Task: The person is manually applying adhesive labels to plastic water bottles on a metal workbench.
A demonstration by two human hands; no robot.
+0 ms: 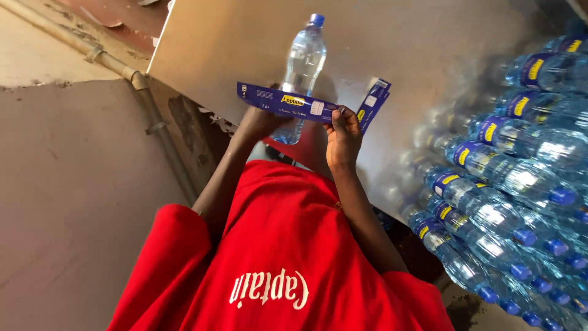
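Holding one clear water bottle (302, 67) by its base, the left hand (260, 122) is closed around it on the shiny metal table (429, 43). One long blue label strip (285, 101) lies across the bottle's front, pinched at its end by the right hand (343, 138). Beside that lies a small stack of blue labels (372, 103). Far right, many labelled bottles (508, 184) lie piled, with blue caps.
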